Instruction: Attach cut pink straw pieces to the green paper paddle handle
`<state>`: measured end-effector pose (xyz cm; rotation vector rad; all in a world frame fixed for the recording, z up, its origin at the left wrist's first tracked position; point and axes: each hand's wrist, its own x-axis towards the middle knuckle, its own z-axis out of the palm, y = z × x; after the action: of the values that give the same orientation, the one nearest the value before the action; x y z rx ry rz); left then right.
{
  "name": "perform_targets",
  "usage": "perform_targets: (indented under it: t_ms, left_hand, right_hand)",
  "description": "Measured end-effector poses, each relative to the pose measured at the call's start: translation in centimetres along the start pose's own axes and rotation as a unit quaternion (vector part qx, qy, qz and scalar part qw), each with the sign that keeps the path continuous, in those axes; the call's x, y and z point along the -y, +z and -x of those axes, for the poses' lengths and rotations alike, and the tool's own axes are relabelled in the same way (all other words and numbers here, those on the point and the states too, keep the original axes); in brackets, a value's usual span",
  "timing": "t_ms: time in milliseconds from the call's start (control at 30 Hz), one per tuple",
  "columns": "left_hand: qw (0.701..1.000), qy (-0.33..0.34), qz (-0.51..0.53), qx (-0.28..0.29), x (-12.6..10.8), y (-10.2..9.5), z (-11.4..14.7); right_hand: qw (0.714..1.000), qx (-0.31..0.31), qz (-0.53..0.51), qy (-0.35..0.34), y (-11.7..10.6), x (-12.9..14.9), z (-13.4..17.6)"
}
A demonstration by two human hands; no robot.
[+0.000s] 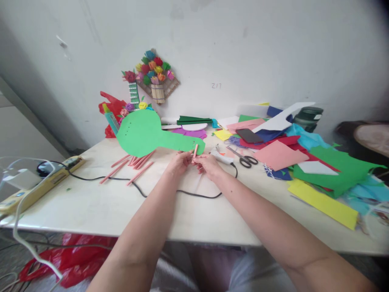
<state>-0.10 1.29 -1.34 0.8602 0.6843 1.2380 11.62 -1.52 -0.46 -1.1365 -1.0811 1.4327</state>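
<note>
Above a white tabletop point(136, 217), a pink stick point(196, 150) is pinched by left hand point(179, 163) and right hand point(209, 165), apparently for steadiness, near the green cutout point(139, 132).

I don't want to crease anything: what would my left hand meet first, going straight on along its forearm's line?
Probably the green paper cutout, at its narrow end, just beyond the left hand in the picture. Depth is hard to judge here, and the two may already be touching.

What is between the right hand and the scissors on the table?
The white glue gun lies between the right hand and the scissors, as the head view shows.
</note>
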Motion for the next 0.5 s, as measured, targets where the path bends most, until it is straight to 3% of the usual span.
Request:
perform_targets:
  t_ms: [500]
  left_hand:
    - [1.0, 0.007, -0.027, -0.01, 0.07, 0.02, 0.0]
  right_hand:
    - [0.998, 0.042, -0.034, 0.036, -0.38, 0.17, -0.2]
